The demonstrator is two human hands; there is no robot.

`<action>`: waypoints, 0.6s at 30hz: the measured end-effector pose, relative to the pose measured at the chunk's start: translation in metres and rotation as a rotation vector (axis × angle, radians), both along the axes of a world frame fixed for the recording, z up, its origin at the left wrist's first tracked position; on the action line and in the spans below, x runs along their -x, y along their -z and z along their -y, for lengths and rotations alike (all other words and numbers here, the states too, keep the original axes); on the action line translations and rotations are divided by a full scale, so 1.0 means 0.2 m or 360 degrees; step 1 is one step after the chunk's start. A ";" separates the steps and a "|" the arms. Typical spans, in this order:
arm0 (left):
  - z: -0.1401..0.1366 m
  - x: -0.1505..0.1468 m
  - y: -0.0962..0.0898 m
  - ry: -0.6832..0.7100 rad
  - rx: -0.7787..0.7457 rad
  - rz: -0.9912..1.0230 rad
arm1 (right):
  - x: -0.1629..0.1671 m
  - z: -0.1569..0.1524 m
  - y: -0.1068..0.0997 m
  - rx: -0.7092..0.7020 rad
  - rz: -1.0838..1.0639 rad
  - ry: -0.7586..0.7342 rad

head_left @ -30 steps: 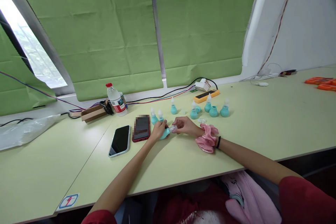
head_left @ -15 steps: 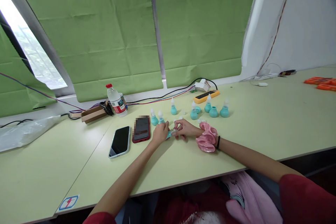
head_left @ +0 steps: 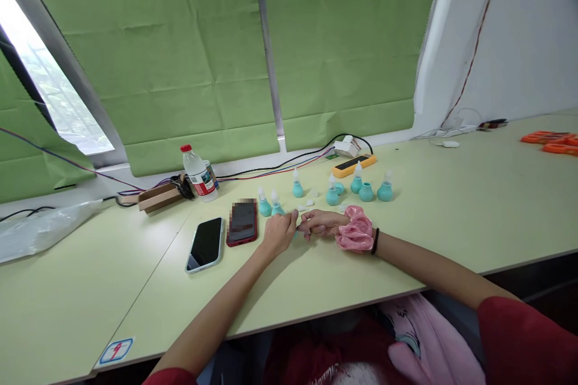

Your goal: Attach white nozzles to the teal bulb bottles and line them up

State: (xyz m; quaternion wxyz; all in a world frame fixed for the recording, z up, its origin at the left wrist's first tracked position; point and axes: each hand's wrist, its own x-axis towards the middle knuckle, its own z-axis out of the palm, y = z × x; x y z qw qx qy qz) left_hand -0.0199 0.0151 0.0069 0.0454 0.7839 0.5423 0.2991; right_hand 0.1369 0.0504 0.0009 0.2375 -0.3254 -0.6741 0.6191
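Note:
My left hand [head_left: 279, 232] is closed around a teal bulb syringe, of which only a sliver [head_left: 296, 234] shows beside the fingers. Meeting it from the right, my right hand [head_left: 321, 224] has its fingertips pinched at the bulb's end, where the clear nozzle is hidden by the fingers. Just behind the left hand stand two teal bulb syringes with clear tips, the outer one [head_left: 264, 206] and the nearer one [head_left: 277, 204]. Another bulb syringe [head_left: 297, 187] stands farther back. Small clear pieces [head_left: 309, 203] lie behind my hands.
To the right stand several more teal bulbs [head_left: 332, 195], one an open bulb [head_left: 366, 192] without a tip. A red-cased phone [head_left: 242, 222] and a white-edged phone [head_left: 205, 245] lie left. Behind are a water bottle [head_left: 201, 177], a cardboard box [head_left: 160, 197] and a yellow power strip [head_left: 354, 166].
My hands have come closer together at the bulb. The clear nozzle seen between them before is now covered by fingers. The left hand has shifted slightly right.

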 end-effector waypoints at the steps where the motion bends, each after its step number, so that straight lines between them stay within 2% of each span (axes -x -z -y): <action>1: 0.00 0.00 0.00 0.0024 -0.0005 0.0025 | -0.01 0.00 0.00 0.0074 -0.0020 -0.0029; 4: 0.02 0.00 -0.01 0.0062 -0.0016 0.0056 | -0.03 -0.03 0.02 0.0295 -0.0064 -0.0056; 8: 0.02 -0.01 -0.02 0.0022 -0.0067 0.0163 | -0.03 -0.04 0.02 0.0404 -0.0110 -0.0097; 13: 0.02 -0.01 -0.03 -0.0113 -0.0033 0.0119 | 0.01 0.02 -0.01 0.0400 -0.0268 -0.0088; 18: 0.02 -0.02 -0.03 -0.0042 -0.0031 0.0060 | 0.03 0.04 -0.03 0.0242 -0.0264 -0.0012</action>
